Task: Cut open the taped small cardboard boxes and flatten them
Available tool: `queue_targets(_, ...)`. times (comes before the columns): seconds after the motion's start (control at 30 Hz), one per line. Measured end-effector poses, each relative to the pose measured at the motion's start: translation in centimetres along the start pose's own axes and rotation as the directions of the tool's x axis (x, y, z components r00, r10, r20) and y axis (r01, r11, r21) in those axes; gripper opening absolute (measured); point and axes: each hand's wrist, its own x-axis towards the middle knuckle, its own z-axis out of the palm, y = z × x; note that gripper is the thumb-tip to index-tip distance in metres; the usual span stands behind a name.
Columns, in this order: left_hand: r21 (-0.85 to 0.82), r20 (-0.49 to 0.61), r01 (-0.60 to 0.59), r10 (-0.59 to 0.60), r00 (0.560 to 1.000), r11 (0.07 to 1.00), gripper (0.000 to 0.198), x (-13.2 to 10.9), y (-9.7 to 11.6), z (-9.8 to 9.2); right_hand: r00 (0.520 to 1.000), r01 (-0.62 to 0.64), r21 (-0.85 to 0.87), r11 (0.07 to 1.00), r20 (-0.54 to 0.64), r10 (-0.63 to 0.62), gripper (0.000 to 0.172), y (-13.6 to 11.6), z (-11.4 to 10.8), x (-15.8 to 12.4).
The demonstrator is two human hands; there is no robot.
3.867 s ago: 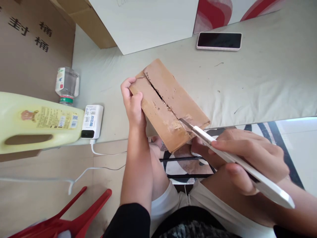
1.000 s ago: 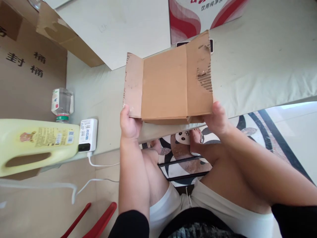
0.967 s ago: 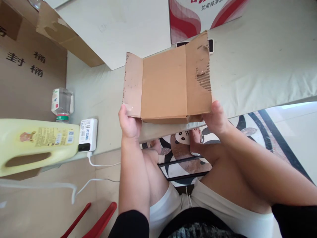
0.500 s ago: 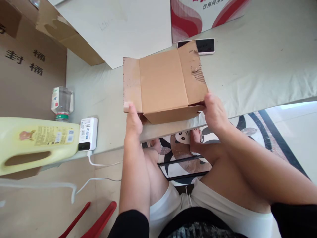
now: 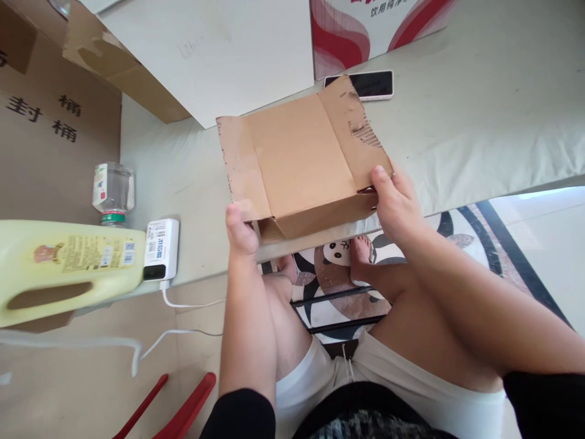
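Observation:
A small brown cardboard box (image 5: 299, 152) is held between my two hands over the near edge of the cloth-covered table. Side flaps stick out at its left and right; the right one has a torn, corrugated patch. My left hand (image 5: 241, 230) grips the lower corner of the left flap, thumb on top. At the right flap's lower corner, my right hand (image 5: 397, 198) is closed with its thumb on the upper face. The fingers beneath the cardboard are hidden on both sides. Just behind the box lies a phone (image 5: 375, 84), partly covered by the right flap.
A white box (image 5: 219, 55) and a red-and-white carton (image 5: 379, 30) stand at the back. On the left are a large carton (image 5: 59, 164), a clear bottle (image 5: 114, 186), a yellow jug (image 5: 73, 256) and a white power bank (image 5: 161, 250) with a cable.
The cardboard box has tilted, its left side coming lower and nearer to me. My left hand moved down with it, while my right hand shifted slightly, both still holding the flaps.

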Motion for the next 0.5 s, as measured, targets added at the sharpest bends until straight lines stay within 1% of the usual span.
queue_targets(0.1,-0.073,-0.041,-0.051,0.048,0.998,0.996,0.074,-0.1,1.2,0.5,0.999,-0.015,0.021,1.0,-0.036,0.016,0.035,0.4,-0.3,0.3)
queue_targets(0.13,-0.092,-0.023,-0.025,0.023,0.999,0.995,0.075,-0.2,1.6,0.5,0.999,-0.023,0.025,0.999,-0.048,0.025,0.034,0.6,-0.3,0.4)
queue_targets(0.2,-0.119,0.074,0.056,-0.047,0.996,0.991,0.07,-0.2,2.3,0.2,0.997,-0.032,0.034,0.999,-0.075,0.034,0.033,0.9,-0.5,0.6)
queue_targets(0.27,-0.105,0.198,0.126,-0.103,0.975,0.987,0.059,-0.2,2.6,-0.3,0.995,-0.021,0.041,0.999,-0.094,0.024,0.032,1.1,-0.6,0.8)
queue_targets(0.3,-0.083,0.235,0.148,-0.125,0.964,0.986,0.053,-0.2,2.5,-0.6,0.995,-0.012,0.042,0.999,-0.1,0.016,0.032,1.2,-0.7,0.8)
queue_targets(0.33,-0.06,0.238,0.163,-0.145,0.96,0.985,0.047,-0.1,2.4,-0.8,0.994,-0.006,0.043,0.999,-0.105,0.01,0.031,1.3,-0.8,0.9)
queue_targets(0.37,-0.042,0.202,0.168,-0.156,0.967,0.985,0.041,0.0,2.2,-1.0,0.994,-0.005,0.044,0.999,-0.106,0.009,0.031,1.3,-0.8,0.9)
queue_targets(0.4,-0.027,0.135,0.157,-0.152,0.979,0.987,0.037,0.2,1.9,-1.1,0.994,-0.007,0.047,0.999,-0.108,0.012,0.031,1.3,-0.9,0.9)
queue_targets(0.47,0.001,-0.023,0.106,-0.106,0.994,0.994,0.026,0.7,1.4,-1.3,0.994,-0.017,0.061,0.998,-0.11,0.023,0.033,1.2,-0.9,0.9)
queue_targets(0.5,0.013,-0.08,0.081,-0.08,0.994,0.997,0.022,1.0,1.2,-1.5,0.994,-0.021,0.072,0.997,-0.109,0.029,0.034,1.2,-1.0,0.9)
